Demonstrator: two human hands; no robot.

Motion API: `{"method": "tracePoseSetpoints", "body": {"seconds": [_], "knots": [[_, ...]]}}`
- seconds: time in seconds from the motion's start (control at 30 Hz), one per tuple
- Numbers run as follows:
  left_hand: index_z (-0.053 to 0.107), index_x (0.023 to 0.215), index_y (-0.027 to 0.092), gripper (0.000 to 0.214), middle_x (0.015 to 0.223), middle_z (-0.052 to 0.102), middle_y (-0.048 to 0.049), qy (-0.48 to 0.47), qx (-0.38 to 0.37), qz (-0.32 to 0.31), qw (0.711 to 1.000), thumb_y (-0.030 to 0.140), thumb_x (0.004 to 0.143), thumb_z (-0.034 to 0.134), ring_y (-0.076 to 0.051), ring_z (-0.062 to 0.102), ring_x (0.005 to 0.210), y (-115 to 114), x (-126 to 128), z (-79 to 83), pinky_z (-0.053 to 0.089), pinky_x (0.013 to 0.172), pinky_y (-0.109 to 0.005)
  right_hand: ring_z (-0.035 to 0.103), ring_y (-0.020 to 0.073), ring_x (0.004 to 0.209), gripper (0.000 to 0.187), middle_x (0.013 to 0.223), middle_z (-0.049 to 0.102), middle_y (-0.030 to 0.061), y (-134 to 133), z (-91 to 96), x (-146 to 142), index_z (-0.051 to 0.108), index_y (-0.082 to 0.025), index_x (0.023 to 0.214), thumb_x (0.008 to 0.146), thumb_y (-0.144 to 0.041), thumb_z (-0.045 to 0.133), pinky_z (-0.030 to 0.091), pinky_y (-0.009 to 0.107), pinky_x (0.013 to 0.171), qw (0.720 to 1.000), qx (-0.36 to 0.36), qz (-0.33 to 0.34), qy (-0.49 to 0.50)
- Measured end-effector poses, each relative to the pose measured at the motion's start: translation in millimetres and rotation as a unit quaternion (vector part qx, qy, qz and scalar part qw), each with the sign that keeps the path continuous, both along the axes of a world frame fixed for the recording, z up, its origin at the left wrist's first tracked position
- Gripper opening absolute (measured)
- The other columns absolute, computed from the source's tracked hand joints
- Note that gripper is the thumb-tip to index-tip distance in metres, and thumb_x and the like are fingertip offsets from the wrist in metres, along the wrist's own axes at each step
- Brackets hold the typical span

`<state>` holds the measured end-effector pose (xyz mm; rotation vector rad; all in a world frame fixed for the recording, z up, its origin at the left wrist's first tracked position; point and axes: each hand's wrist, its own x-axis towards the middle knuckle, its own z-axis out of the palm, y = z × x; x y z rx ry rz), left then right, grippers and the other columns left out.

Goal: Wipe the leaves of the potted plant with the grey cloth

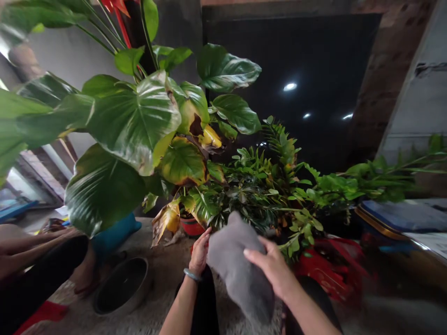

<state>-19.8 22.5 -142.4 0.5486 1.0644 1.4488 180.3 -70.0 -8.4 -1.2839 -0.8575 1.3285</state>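
Note:
A soft grey cloth (pixel 237 260), somewhat blurred, hangs in front of me between my two hands. My right hand (pixel 274 267) grips its right side, thumb on the near face and the other fingers partly hidden at the edge. At its left edge is my left hand (pixel 199 253), fingers pointing up and closed against the cloth, with part of the grip hidden. A grey bangle (pixel 193 275) circles my left wrist. A little red shows beside the left fingers; I cannot make out what it is.
Large-leaved potted greenery (pixel 136 116) rises at the left, with a red pot (pixel 192 226) beneath it. Smaller plants (pixel 265 186) stand ahead. A dark basin (pixel 122 286) rests on the floor, near another person's arm (pixel 31 249). Red bags (pixel 328 270) lie at right.

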Motion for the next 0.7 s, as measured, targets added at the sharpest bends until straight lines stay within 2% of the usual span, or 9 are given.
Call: {"method": "tracePoseSetpoints", "body": {"seconds": [0.1, 0.17, 0.23, 0.3, 0.37, 0.43, 0.5, 0.6, 0.7], "knots": [[0.077, 0.089, 0.012, 0.046, 0.073, 0.071, -0.0063, -0.006, 0.006, 0.009, 1.0, 0.035, 0.049, 0.084, -0.02, 0.063, 0.071, 0.8, 1.7, 2.8, 0.049, 0.063, -0.03, 0.069, 0.0253, 0.07, 0.044, 0.078, 0.078, 0.006, 30.9, 31.6, 18.8, 0.074, -0.017, 0.084, 0.048, -0.04, 0.085, 0.053, 0.035, 0.068, 0.993, 0.108, -0.047, 0.016], [0.076, 0.09, 0.013, 0.048, 0.075, 0.071, -0.0059, -0.009, 0.006, 0.009, 1.0, 0.037, 0.049, 0.084, -0.018, 0.063, 0.07, 2.2, 4.3, 4.6, 0.048, 0.062, -0.028, 0.069, 0.0264, 0.071, 0.04, 0.074, 0.078, 0.0066, 49.5, 37.5, 21.4, 0.074, -0.017, 0.078, 0.046, -0.038, 0.086, 0.053, 0.036, 0.07, 0.992, 0.106, -0.059, 0.028], [0.077, 0.09, 0.014, 0.047, 0.077, 0.071, -0.0062, -0.017, 0.005, 0.006, 1.0, 0.036, 0.049, 0.084, -0.018, 0.064, 0.071, 3.6, 6.7, 5.2, 0.048, 0.062, -0.027, 0.07, 0.0288, 0.07, 0.033, 0.068, 0.076, 0.008, 49.6, 24.3, 15.4, 0.073, -0.017, 0.07, 0.045, -0.037, 0.084, 0.054, 0.039, 0.069, 0.998, 0.024, -0.027, 0.044], [0.077, 0.089, 0.015, 0.044, 0.08, 0.072, -0.007, -0.024, 0.004, 0.001, 1.0, 0.035, 0.049, 0.084, -0.019, 0.064, 0.073, 4.6, 7.9, 4.7, 0.049, 0.061, -0.028, 0.07, 0.0304, 0.067, 0.027, 0.063, 0.075, 0.0082, 29.9, -1.5, 6.7, 0.071, -0.019, 0.065, 0.046, -0.036, 0.081, 0.054, 0.04, 0.065, 0.996, -0.075, 0.011, 0.042], [0.078, 0.087, 0.017, 0.041, 0.085, 0.074, -0.0077, -0.026, 0.005, -0.004, 1.0, 0.032, 0.049, 0.084, -0.019, 0.064, 0.074, 4.9, 7.5, 3.9, 0.049, 0.061, -0.028, 0.071, 0.0301, 0.069, 0.027, 0.065, 0.075, 0.0069, 3.1, -24.5, 3.5, 0.071, -0.02, 0.067, 0.046, -0.035, 0.08, 0.054, 0.039, 0.065, 0.994, -0.103, -0.018, 0.019], [0.078, 0.083, 0.017, 0.038, 0.088, 0.074, -0.0078, -0.033, 0.007, -0.009, 0.999, 0.03, 0.048, 0.085, -0.019, 0.064, 0.075, 5.0, 6.2, 4.3, 0.049, 0.061, -0.028, 0.072, 0.0301, 0.072, 0.032, 0.069, 0.077, 0.0067, -13.6, -29.0, 10.4, 0.072, -0.021, 0.069, 0.043, -0.037, 0.082, 0.054, 0.038, 0.066, 0.993, -0.097, -0.063, 0.015], [0.076, 0.077, 0.017, 0.034, 0.085, 0.073, -0.0072, -0.049, 0.008, -0.011, 0.999, 0.03, 0.047, 0.085, -0.019, 0.064, 0.075, 5.6, 5.2, 6.6, 0.049, 0.062, -0.029, 0.072, 0.0318, 0.071, 0.04, 0.07, 0.077, 0.0086, -9.1, -11.7, 25.3, 0.073, -0.018, 0.074, 0.043, -0.042, 0.082, 0.055, 0.039, 0.065, 0.994, -0.066, -0.082, 0.038], [0.072, 0.069, 0.017, 0.028, 0.078, 0.07, -0.0047, -0.071, 0.014, -0.005, 0.997, 0.031, 0.049, 0.085, -0.018, 0.063, 0.071, 7.4, 6.5, 11.8, 0.048, 0.064, -0.029, 0.073, 0.032, 0.075, 0.041, 0.071, 0.078, 0.0085, 29.0, 26.3, 47.9, 0.074, -0.017, 0.077, 0.045, -0.042, 0.083, 0.056, 0.04, 0.07, 0.985, 0.031, -0.148, 0.078], [0.075, 0.076, 0.018, 0.029, 0.071, 0.067, -0.002, -0.069, 0.02, -0.021, 0.997, 0.032, 0.052, 0.084, -0.015, 0.06, 0.065, 7.1, 9.0, 14.8, 0.048, 0.064, -0.029, 0.074, 0.0334, 0.077, 0.031, 0.063, 0.076, 0.0072, 56.7, 27.4, 52.3, 0.07, -0.022, 0.07, 0.048, -0.041, 0.081, 0.058, 0.044, 0.073, 0.977, 0.016, -0.17, 0.128]]}}
